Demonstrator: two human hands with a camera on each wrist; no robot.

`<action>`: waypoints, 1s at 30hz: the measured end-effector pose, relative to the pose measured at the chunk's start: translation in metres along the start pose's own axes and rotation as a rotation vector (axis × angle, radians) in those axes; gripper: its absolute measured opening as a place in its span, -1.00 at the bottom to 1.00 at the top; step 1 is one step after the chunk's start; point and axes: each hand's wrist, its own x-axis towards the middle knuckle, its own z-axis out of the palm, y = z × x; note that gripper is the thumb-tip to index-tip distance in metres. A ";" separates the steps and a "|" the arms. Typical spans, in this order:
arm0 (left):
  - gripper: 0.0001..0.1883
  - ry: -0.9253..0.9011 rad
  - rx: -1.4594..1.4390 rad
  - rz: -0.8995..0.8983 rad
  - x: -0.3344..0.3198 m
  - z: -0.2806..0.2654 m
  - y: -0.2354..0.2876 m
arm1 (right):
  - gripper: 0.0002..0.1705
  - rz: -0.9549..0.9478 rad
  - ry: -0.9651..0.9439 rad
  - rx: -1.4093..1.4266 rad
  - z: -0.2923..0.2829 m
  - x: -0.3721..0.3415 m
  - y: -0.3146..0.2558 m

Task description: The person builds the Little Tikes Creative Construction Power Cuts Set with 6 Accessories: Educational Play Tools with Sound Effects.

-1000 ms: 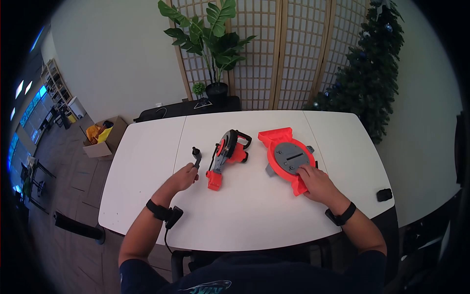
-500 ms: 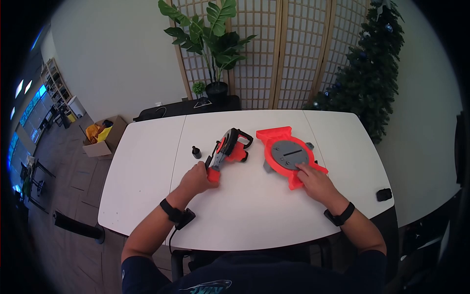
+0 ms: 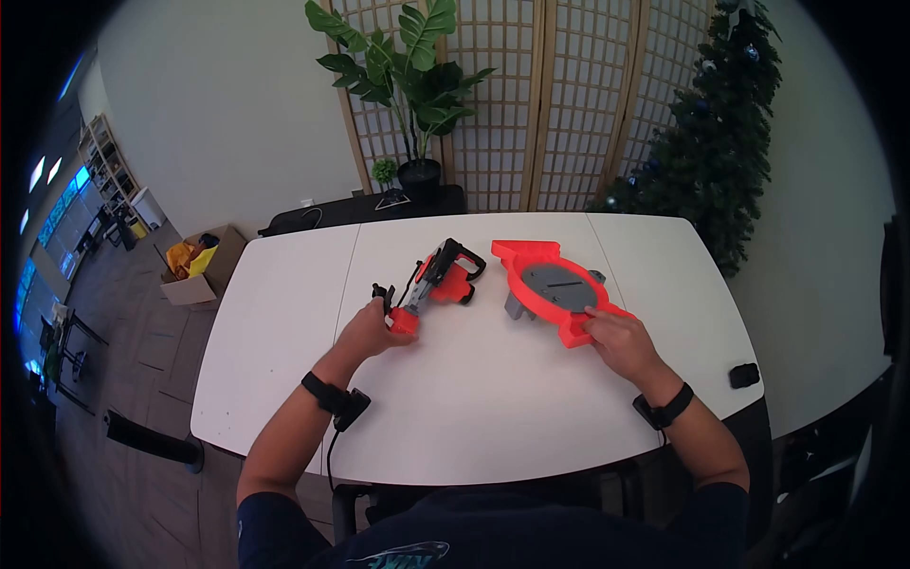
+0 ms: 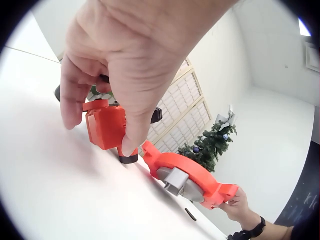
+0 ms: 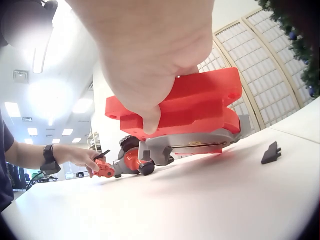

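My left hand point(image 3: 365, 332) grips the red block point(image 4: 106, 125) at the near end of a red, grey and black toy saw point(image 3: 445, 275). A dark slim piece point(image 5: 102, 154) sticks up from the same hand. My right hand point(image 3: 624, 343) pinches the near edge of a red round base point(image 3: 517, 281) with a grey disc point(image 3: 559, 287). In the right wrist view, the base point(image 5: 200, 100) is tilted, its near side raised off the table, with the thumb on its underside.
A small black piece point(image 5: 271, 153) lies under the raised base's side. Just beyond my left hand stands a small black object point(image 3: 380, 289), partly hidden. Another black item point(image 3: 744, 376) sits at the right edge of the white table point(image 3: 455, 417).
My left hand has moved right from beside the small black object and taken hold of the saw's red end, shifting the saw slightly. My right hand has lifted and tilted the base's near side.
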 end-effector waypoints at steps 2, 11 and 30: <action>-0.18 0.004 -0.013 0.006 0.003 0.000 -0.006 | -0.76 -0.009 0.041 0.001 -0.011 0.003 -0.002; -0.28 0.101 -0.007 0.056 0.003 0.001 -0.013 | -0.51 0.610 0.338 1.306 -0.034 0.018 0.015; -0.41 0.045 -0.106 0.188 -0.045 -0.014 0.054 | -0.65 1.033 0.106 1.753 0.021 0.016 0.013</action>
